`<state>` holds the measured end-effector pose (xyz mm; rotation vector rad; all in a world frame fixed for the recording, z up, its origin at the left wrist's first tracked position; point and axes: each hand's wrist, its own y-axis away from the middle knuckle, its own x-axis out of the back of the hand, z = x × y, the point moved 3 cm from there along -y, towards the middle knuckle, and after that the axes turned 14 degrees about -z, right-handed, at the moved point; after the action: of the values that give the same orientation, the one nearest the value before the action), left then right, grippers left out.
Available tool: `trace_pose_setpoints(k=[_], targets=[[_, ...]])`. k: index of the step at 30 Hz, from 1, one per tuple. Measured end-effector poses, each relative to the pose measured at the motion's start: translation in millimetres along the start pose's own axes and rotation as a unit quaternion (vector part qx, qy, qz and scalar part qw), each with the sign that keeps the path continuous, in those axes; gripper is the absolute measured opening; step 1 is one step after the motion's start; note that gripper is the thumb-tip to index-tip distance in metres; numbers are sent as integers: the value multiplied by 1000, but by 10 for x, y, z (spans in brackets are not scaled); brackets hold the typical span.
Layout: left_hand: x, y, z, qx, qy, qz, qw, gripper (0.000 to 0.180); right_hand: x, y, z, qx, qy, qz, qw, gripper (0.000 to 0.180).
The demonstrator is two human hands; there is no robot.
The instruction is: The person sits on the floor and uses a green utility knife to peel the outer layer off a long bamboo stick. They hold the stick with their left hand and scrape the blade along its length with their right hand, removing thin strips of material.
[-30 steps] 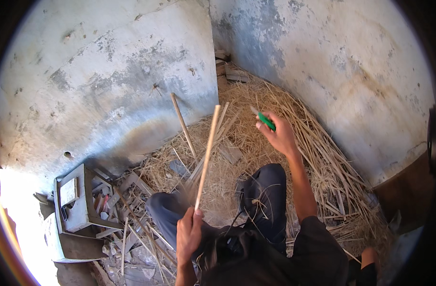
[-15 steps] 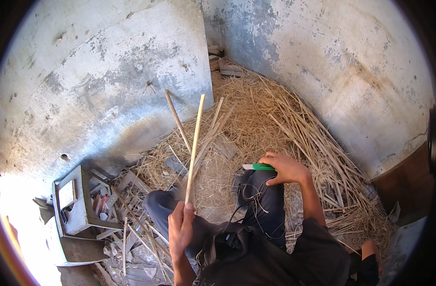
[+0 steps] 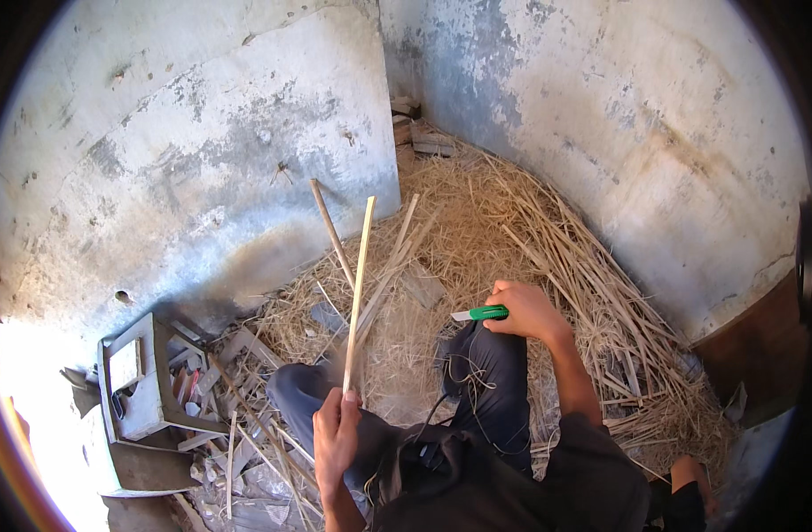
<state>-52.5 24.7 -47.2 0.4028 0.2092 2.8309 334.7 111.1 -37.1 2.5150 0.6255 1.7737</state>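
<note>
A pale, flat wooden strip [image 3: 361,275] points up and away from my left hand [image 3: 337,434], which is closed around its lower end above my left thigh. My right hand [image 3: 528,312] grips a green utility knife [image 3: 488,313] over my right knee. The knife's short blade sticks out to the left, apart from the strip. Thin loose fibres [image 3: 473,381] lie across my right trouser leg.
Straw-like shavings [image 3: 477,204] cover the floor ahead, with a bundle of long strips [image 3: 592,275] along the right wall. A worn box-like cabinet [image 3: 149,381] stands at left among wood scraps. Another person's arm [image 3: 688,483] shows at lower right.
The strip's upper end has dropped a little and shifted slightly left. My right hand has lifted slightly off the knee, and the knife's blade now tilts downward to the left.
</note>
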Motion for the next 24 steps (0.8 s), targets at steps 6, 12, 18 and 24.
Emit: trace_pose_setpoints(k=[6,12,18,24], targets=[[22,22,42,-19,-8,11,1000,39,-2,-369,182,-15,17,-22,999,24],[105,36,-25,-27,-3,23,999,38,66,-597,287,-107,-45,260,959,29],[173,54,36,17,-10,34,999,41,63,-581,35,-35,-69,205,976,36],[95,-14,93,-17,22,5,1000,45,-26,-581,-241,49,-176,105,978,39]])
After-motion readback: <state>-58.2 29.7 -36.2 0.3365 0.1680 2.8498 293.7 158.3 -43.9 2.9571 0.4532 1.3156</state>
